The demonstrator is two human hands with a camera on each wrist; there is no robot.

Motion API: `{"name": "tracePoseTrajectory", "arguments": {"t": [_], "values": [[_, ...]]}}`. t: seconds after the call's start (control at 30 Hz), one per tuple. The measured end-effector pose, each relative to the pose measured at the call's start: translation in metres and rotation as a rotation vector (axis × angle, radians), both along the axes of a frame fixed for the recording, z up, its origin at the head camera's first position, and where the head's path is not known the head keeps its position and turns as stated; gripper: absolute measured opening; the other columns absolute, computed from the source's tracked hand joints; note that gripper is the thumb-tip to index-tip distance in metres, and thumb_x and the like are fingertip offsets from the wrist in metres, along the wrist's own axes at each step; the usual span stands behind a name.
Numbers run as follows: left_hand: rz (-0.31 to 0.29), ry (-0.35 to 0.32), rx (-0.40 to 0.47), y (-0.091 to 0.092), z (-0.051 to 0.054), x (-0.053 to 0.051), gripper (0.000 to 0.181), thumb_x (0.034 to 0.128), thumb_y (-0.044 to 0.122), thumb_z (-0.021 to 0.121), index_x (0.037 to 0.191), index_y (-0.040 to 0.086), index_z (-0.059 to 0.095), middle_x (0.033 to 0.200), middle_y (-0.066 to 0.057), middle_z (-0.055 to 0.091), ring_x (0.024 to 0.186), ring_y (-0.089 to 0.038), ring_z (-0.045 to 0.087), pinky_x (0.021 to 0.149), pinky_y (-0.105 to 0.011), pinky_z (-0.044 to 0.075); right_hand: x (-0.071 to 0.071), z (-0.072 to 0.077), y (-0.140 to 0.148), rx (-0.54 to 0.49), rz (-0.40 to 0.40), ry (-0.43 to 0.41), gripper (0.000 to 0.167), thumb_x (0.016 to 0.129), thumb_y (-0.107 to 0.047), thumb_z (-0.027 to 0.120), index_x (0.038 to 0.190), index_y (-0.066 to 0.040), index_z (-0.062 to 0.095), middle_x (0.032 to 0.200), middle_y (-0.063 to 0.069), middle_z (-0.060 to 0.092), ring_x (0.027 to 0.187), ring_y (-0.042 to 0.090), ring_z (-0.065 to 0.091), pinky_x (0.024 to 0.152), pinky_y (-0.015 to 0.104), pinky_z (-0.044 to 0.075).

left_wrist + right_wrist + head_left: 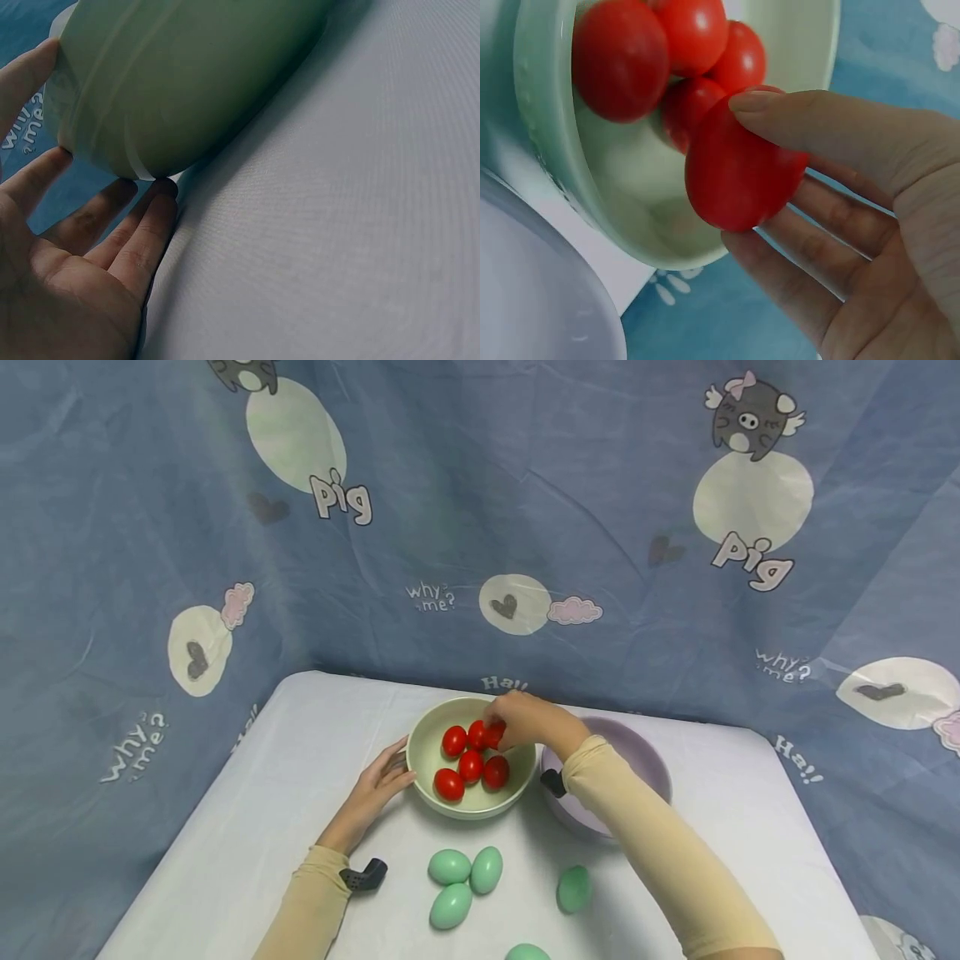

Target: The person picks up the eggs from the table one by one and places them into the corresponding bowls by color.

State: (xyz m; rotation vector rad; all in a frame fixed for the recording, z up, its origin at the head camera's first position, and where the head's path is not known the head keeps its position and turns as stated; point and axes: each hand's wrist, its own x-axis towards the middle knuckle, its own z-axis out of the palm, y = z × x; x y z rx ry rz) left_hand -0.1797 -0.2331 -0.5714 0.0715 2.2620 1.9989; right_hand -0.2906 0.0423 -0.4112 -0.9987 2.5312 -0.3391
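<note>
Fingers of the right hand (534, 720) pinch one smooth, shiny red egg (742, 169) over a round, pale green bowl (470, 812). Nearest, one smooth, light green egg (527, 952) peeks in at the bottom of the head view. Next come a green oval piece (574, 889) and three more light green eggs (451, 906), close together on the white table top (750, 827). Farther up, the left hand (371, 789) has its fingers spread, touching the bowl's side. Five other red eggs (471, 766) sit inside. Just beside it is a round, light purple bowl (643, 756), partly hidden by the right arm.
</note>
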Motion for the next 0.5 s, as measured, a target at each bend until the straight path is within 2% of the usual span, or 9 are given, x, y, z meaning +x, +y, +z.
{"name": "tracePoseTrajectory", "arguments": {"t": [0.1, 0.27, 0.5], "values": [[0.003, -0.005, 0.001, -0.001, 0.001, 0.001, 0.067, 0.0999, 0.038, 0.069, 0.159, 0.037, 0.037, 0.161, -0.01, 0.044, 0.15, -0.031, 0.045, 0.124, -0.055, 0.036, -0.004, -0.003, -0.006, 0.034, -0.011, -0.014, 0.033, 0.082, -0.002, 0.082, 0.114, -0.009, 0.076, 0.103, 0.002, 0.075, 0.091, 0.018, 0.065, 0.085, 0.028, 0.062], [0.003, 0.0, 0.006, -0.002, 0.001, 0.001, 0.066, 0.1001, 0.038, 0.068, 0.159, 0.037, 0.037, 0.161, -0.009, 0.044, 0.15, -0.031, 0.044, 0.125, -0.057, 0.034, -0.008, -0.005, -0.015, 0.088, -0.028, -0.031, 0.034, 0.081, 0.0, 0.08, 0.114, -0.008, 0.076, 0.105, 0.005, 0.075, 0.089, 0.02, 0.066, 0.075, 0.026, 0.061], [-0.002, 0.001, 0.019, -0.002, -0.002, -0.001, 0.066, 0.1, 0.037, 0.069, 0.158, 0.036, 0.038, 0.161, -0.008, 0.045, 0.15, -0.031, 0.044, 0.125, -0.057, 0.034, -0.015, -0.016, -0.022, 0.167, -0.067, -0.042, 0.035, 0.078, 0.001, 0.079, 0.111, -0.01, 0.075, 0.102, 0.003, 0.071, 0.084, 0.019, 0.065, 0.067, 0.025, 0.058]]}}
